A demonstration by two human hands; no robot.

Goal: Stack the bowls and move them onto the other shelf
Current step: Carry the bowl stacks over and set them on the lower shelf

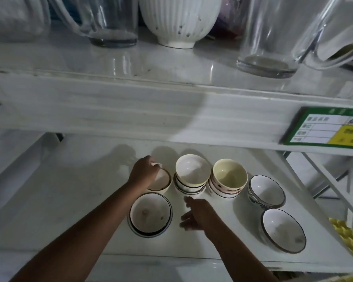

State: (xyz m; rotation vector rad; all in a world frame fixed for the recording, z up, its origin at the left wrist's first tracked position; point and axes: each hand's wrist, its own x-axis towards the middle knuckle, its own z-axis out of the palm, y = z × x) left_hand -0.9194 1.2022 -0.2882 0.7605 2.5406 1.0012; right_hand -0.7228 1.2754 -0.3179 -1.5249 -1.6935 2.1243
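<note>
Several bowls sit on the lower white shelf point(69, 200). My left hand point(144, 171) grips the far rim of a small cream bowl point(161, 181) at the back left. In front of it stands a wide dark-rimmed bowl point(150, 214). A short stack of white bowls point(192, 174) is at the back middle, with a cream-topped stack point(228, 178) to its right. Two more bowls lie further right: a blue-patterned one point(266, 191) and a brown-rimmed one point(282, 228). My right hand point(196, 214) hovers open just in front of the white stack, holding nothing.
The upper shelf point(171, 64) carries glass pitchers point(273, 37), a glass point(112, 21) and a ribbed white bowl point(179, 19). A green and yellow price label point(326, 129) hangs on its front edge at right. Yellow objects point(348, 235) lie at the lower right.
</note>
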